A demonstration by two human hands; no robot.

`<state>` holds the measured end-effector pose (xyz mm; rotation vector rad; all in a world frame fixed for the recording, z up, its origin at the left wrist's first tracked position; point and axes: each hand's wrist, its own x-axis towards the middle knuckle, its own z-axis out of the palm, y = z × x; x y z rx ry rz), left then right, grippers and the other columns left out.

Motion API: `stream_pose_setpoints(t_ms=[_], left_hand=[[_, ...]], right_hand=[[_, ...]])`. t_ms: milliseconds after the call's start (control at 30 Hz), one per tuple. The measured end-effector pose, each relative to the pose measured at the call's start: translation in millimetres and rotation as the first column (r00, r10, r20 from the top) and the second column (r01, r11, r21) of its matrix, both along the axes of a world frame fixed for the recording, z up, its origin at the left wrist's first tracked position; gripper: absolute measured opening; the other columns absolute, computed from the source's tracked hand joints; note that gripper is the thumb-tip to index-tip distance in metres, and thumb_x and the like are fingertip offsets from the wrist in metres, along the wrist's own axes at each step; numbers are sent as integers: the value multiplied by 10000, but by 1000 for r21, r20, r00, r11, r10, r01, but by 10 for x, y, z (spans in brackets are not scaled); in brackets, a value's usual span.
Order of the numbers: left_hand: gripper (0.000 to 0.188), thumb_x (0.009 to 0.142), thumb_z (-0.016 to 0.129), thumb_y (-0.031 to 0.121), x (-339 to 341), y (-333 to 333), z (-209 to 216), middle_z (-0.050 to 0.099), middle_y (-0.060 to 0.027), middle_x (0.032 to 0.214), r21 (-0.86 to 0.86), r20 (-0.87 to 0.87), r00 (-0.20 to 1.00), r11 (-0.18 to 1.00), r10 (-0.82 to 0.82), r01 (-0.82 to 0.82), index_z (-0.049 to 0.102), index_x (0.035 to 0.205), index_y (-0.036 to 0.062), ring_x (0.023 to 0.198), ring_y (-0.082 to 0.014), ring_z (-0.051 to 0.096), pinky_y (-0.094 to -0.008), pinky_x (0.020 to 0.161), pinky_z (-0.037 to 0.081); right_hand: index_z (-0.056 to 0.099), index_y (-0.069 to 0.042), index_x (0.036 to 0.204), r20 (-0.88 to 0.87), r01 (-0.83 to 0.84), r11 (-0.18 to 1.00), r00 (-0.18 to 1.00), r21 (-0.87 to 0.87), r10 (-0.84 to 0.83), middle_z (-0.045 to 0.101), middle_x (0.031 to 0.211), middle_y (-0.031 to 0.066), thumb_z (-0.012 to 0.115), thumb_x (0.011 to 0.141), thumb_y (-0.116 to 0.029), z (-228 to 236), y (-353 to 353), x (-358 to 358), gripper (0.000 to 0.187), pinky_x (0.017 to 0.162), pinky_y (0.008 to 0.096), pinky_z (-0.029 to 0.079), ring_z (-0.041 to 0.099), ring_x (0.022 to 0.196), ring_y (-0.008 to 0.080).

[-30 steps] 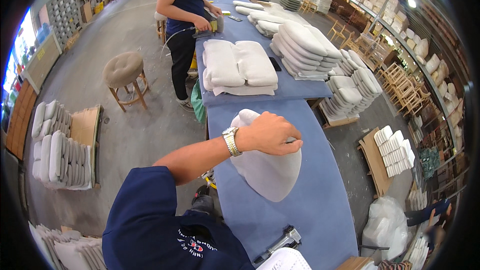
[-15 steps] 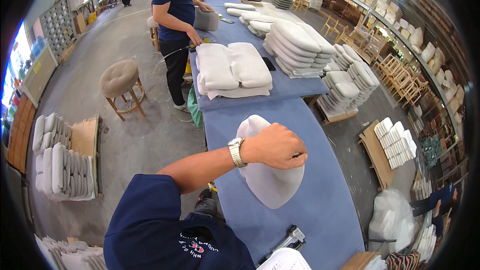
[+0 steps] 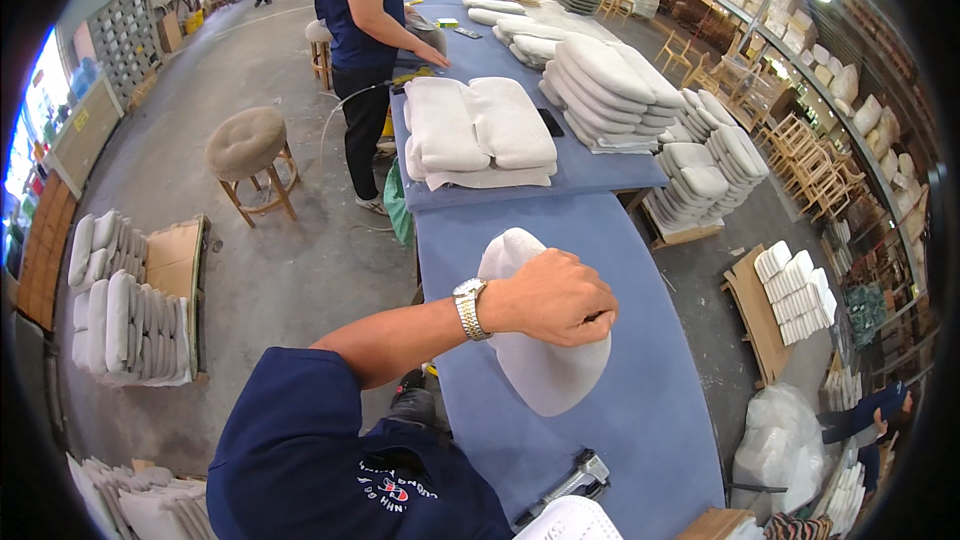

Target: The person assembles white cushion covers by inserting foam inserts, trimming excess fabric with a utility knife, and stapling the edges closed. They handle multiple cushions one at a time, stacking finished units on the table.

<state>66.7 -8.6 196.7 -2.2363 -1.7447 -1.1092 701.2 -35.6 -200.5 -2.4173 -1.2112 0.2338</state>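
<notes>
My left hand [image 3: 560, 298], with a metal watch on its wrist, reaches across from the left and lies closed over a light grey cushion [image 3: 548, 380]. Its fingers curl down at the cushion's upper side, and their tips are hidden. The cushion is rounded at its far end and tapers toward me, resting on the blue table [image 3: 650, 380]. A staple gun [image 3: 570, 485] with a metallic head lies on the near part of the table, partly covered by a white perforated thing [image 3: 570, 522]. My right hand does not show.
Beyond the cushion sits a pile of pale cushions [image 3: 480, 130], with a taller stack [image 3: 605, 90] to its right. A co-worker [image 3: 360, 30] in dark blue stands left of the table. A round padded stool [image 3: 247, 145] and cushion pallets [image 3: 130, 325] occupy the left floor.
The view has shifted slightly. The co-worker's arm has moved away from the cushion pile and now reaches over the table. My left hand and the cushion have stayed almost still.
</notes>
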Motion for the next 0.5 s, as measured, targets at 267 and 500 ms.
stream_pose_setpoints(t_ms=[267, 500], left_hand=[[241, 898, 591, 232, -29, -49, -21, 736, -45, 765, 71, 44, 999, 997, -13, 10, 777, 838, 91, 636, -234, 654, -385, 608, 511], [259, 899, 597, 244, -34, -2, -32, 699, -53, 689, 131, 28, 999, 991, -19, 15, 760, 770, 89, 588, -267, 626, -408, 541, 481]], right_hand=[[697, 55, 1119, -48, -10, 1000, 999, 3, 10, 736, 1011, 241, 689, 874, -359, 47, 144, 66, 481, 812, 462, 574, 711, 917, 404], [706, 49, 1077, -55, -179, 962, 980, 204, 194, 731, 956, 243, 701, 879, -338, 388, 312, -42, 434, 795, 488, 565, 699, 876, 418]])
